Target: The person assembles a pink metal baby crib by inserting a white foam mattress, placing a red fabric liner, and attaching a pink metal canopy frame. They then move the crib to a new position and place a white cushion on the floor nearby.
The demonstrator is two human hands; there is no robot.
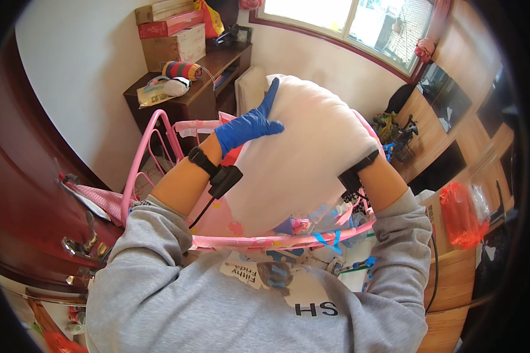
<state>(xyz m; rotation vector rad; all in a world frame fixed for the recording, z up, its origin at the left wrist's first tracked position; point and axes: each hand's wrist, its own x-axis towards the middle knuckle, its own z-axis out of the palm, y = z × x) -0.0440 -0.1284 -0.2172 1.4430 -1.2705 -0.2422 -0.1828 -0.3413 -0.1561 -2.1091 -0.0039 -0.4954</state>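
A large, plump white pillow (306, 147) stands tilted in front of me, above a pink-framed cot (265, 241). My left hand (250, 126), in a blue glove, grips its left edge. The thumb lies on the near face, one finger points up along the edge, and the other fingers are out of sight. At the pillow's right edge is my right wrist with a black strap (362, 166). The right hand itself is hidden behind the pillow, so its fingers do not show. Pink-patterned cloth (218, 217) lines the cot below the pillow.
Left of the cot is a dark red door (35, 176). A dark desk (188, 94) with stacked boxes (174, 44) stands at the back left, below and beside a window (347, 23). Wooden cabinets (471, 117) line the right, with a red plastic bag (464, 215) nearby.
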